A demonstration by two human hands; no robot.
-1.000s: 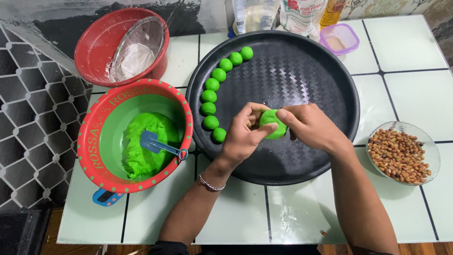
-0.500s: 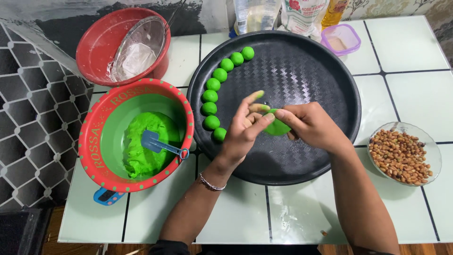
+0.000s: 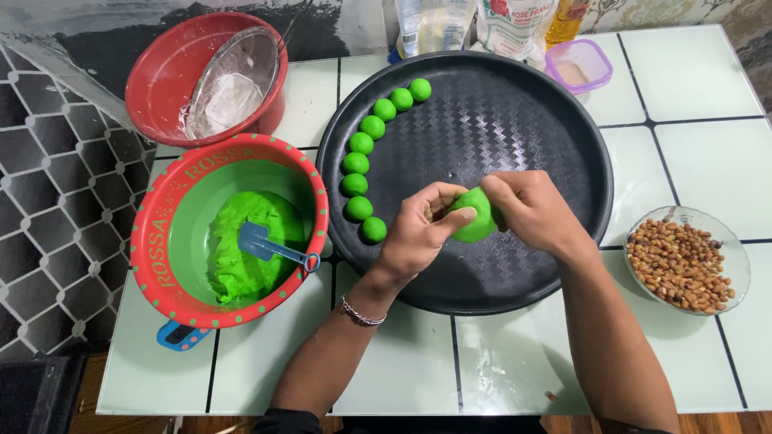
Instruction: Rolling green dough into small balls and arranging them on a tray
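The dough ball sits between both our hands above the round black tray, bright green and slightly flattened. Working from the left edge, we note a red bowl at the far corner of the tiled table, with a metal sieve resting in it. In front of it stands a red dotted bowl with a green inside, holding a mass of green dough and a blue spatula lying on that mass. On the tray's left side, a curved row of small green balls runs along the rim, each just beside the next. Our left hand curls around the dough ball from the left, fingertips pressing on it. Our right hand closes on it from the right, thumb and fingers pinching its upper side. Behind the tray stands a small purple-rimmed container. At the far right, a glass bowl holds brown peanuts.
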